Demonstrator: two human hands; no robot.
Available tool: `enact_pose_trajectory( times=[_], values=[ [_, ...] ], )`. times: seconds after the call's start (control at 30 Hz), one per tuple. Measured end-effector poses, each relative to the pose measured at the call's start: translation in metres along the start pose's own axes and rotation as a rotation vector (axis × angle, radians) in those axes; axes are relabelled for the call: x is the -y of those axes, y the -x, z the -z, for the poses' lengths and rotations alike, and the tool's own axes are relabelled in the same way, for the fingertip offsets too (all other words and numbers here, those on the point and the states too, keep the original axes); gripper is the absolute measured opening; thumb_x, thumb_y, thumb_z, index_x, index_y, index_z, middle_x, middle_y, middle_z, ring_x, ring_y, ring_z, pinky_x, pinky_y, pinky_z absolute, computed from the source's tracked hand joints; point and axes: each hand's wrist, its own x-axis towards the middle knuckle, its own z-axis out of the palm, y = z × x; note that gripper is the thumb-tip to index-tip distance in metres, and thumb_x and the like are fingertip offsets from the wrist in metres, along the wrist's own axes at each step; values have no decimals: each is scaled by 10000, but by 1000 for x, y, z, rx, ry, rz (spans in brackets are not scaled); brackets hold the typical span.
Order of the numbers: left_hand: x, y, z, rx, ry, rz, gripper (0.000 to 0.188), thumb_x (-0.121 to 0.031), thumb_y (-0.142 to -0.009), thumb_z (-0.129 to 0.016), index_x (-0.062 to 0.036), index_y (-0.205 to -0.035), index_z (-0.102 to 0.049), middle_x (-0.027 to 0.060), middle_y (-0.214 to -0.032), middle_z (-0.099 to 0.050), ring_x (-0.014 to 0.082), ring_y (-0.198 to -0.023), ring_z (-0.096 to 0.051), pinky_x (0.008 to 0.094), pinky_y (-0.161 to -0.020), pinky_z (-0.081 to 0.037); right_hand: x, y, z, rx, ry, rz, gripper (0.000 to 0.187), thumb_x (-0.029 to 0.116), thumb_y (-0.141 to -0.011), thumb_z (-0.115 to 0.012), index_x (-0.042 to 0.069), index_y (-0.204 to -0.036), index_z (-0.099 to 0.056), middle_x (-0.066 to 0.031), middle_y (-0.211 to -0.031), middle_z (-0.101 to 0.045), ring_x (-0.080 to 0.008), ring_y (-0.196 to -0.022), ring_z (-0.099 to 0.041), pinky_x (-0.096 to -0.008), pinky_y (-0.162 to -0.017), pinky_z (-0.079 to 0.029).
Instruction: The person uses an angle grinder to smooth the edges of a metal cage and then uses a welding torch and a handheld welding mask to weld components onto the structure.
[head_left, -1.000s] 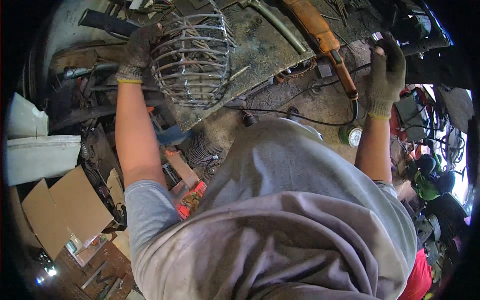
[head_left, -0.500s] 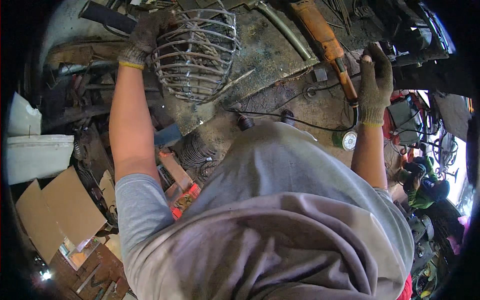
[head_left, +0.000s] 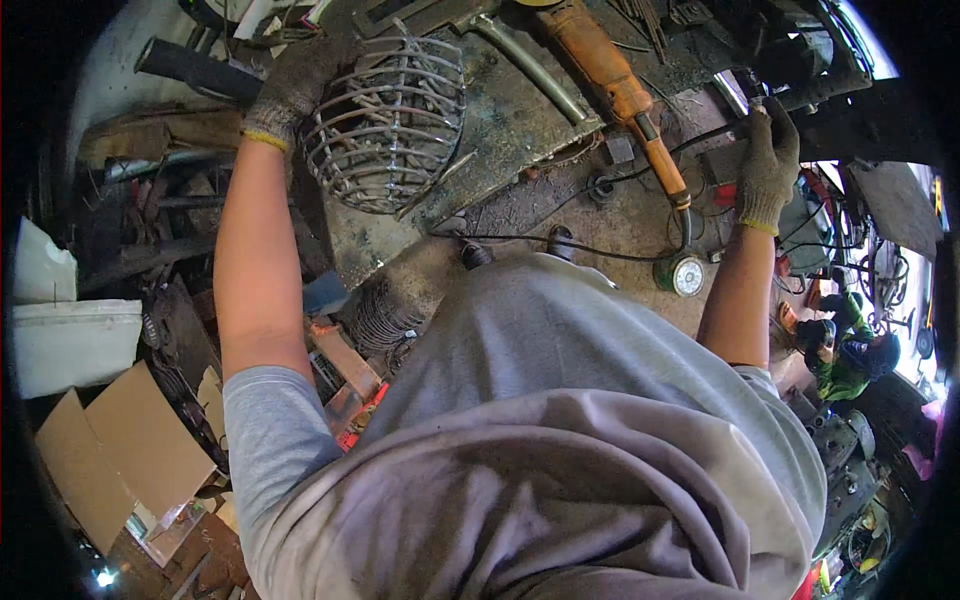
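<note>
My left hand (head_left: 298,90), in a grey knitted glove with a yellow cuff, is closed at the left rim of a rounded cage of bent metal rods (head_left: 385,125). Its fingertips are partly hidden in shadow. The cage rests on a dark, scuffed metal worktop (head_left: 365,240). Off to the right, my gloved right hand (head_left: 768,165) is raised with fingers curled and a bare thumb tip showing. It is beside a dark bar; what it holds, if anything, I cannot make out. Between my hands lies an orange power grinder (head_left: 600,65) with a black cord.
A metal tube (head_left: 530,70) lies between cage and grinder. Below stand a round can (head_left: 680,275) and a wire coil (head_left: 380,320). Cardboard (head_left: 150,430) and a white foam box (head_left: 75,345) are at left. Another person (head_left: 850,350) crouches at far right.
The view has shifted, so the worktop and grinder appear farther left. The cage has turned slightly and come a little nearer with my left hand. My right hand has moved a little right.
</note>
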Motion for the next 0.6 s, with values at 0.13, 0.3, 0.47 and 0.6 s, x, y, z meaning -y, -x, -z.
enact_pose_trajectory(
  times=[0.13,0.3,0.47,0.6],
  values=[
    [-4,0,1,-57,353,52,362,-241,-964,-442,-128,-1287,-558,147,-1263,-583,334,-1166,-546,428,-989,-432,-10,-9,5,-14,81,-25,581,443,-816,-686,26,-1215,-620,-153,-1166,-652,-245,-1106,-605,-338,-968,-440],
    [-15,-7,18,122,662,359,405,-364,-968,-452,-90,-1224,-604,171,-1246,-596,347,-1167,-544,420,-993,-416,-20,-20,13,-56,39,-33,572,426,-825,-688,16,-1217,-613,-160,-1169,-648,-249,-1098,-610,-340,-969,-440],
    [-32,-11,40,4,816,423,427,-375,-927,-545,-47,-1188,-624,191,-1235,-608,378,-1127,-565,416,-970,-422,-47,-29,11,-44,-99,43,537,394,-839,-694,16,-1213,-614,-153,-1150,-653,-248,-1080,-616,-343,-959,-447],
    [-19,-4,27,-65,601,217,432,-369,-912,-566,-54,-1202,-621,202,-1225,-613,371,-1128,-569,402,-973,-420,-49,-25,10,-37,-58,-33,518,383,-832,-699,34,-1207,-621,-147,-1107,-669,-250,-1061,-625,-349,-941,-460]
  ],
)
